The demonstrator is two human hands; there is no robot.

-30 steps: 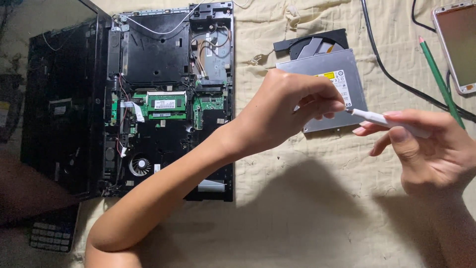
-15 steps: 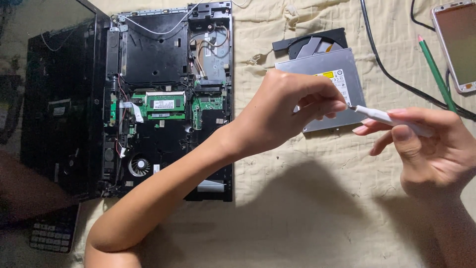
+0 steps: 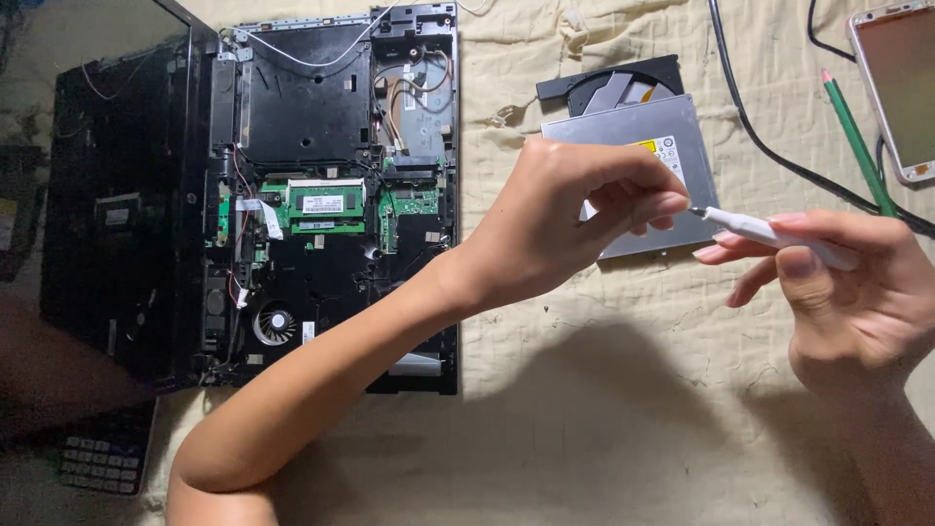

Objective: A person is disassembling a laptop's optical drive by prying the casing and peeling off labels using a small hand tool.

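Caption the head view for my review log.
Right hand holds a white screwdriver, left hand pinching its tip, above an optical drive beside an opened laptop.

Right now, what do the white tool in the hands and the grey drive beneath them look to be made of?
White tool: probably smooth plastic with an even matte white body; its tip looks dark, perhaps metal. Grey drive: likely sheet metal, going by its flat, dull silver, brushed-looking cover and crisp edges. Right hand holds the tool; left hand pinches at its tip.

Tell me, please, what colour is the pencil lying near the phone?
Green, with a reddish tip; the pencil shows in the head view.
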